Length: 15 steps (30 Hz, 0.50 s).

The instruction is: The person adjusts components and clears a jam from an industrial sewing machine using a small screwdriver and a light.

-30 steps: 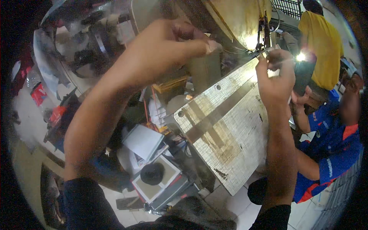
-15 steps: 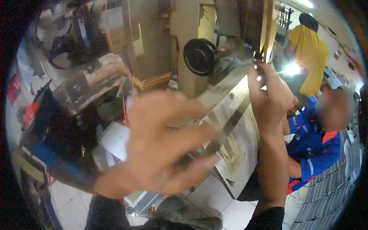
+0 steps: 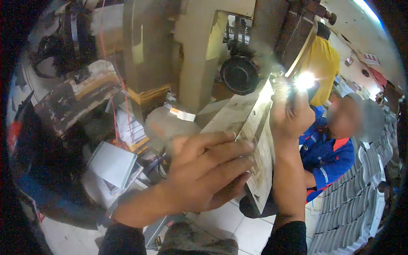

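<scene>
My left hand (image 3: 208,170) lies with its fingers stretched across the edge of a long, pale, worn machine table (image 3: 261,178), thumb lower down. I see nothing held in it. Farther up the table, my right hand (image 3: 291,117) is closed, fingers bent together beside the upright part of the machine (image 3: 293,34). Glare and the fingers hide what it grips, if anything. A straight pale rail (image 3: 255,112) runs lengthwise along the table, a dark gap beside it. Behind the far end sits a round black wheel or knob (image 3: 240,75).
A bright lamp (image 3: 304,80) glares by my right hand. At the right is a person in a blue shirt (image 3: 327,159), and farther back one in yellow (image 3: 325,63). Grey stacked sheets (image 3: 348,212) fill the lower right. Left lie a white box (image 3: 112,163) and a red cord (image 3: 114,93).
My left hand, blurred and raised with fingers apart before, has come down onto the table edge. My right hand stays at the table's far end. The whole view has shifted.
</scene>
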Available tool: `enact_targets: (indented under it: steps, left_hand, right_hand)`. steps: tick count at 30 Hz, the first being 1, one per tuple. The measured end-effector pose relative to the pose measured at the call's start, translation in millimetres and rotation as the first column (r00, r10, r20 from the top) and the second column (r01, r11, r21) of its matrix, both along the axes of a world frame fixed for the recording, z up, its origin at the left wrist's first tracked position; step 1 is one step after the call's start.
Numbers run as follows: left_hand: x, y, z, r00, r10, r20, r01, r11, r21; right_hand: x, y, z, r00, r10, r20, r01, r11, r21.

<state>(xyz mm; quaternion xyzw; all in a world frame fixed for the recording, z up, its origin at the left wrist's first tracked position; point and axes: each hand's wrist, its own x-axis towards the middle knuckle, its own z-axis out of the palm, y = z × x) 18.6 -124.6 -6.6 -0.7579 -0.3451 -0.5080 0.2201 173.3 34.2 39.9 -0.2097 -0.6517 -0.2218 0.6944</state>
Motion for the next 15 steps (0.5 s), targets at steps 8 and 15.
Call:
enact_targets:
  steps: [8,15]
  left_hand:
    - [-11,1,82,0.988,0.132,-0.080,-0.121,0.984,0.132]
    - [-9,34,134,0.909,0.306,-0.282,-0.223,0.931,0.289]
  right_hand:
    - [-3,-8,5,0.995,0.082,-0.061,-0.087,0.993,-0.084]
    - [3,-22,11,0.815,0.460,-0.353,-0.568,0.753,-0.331]
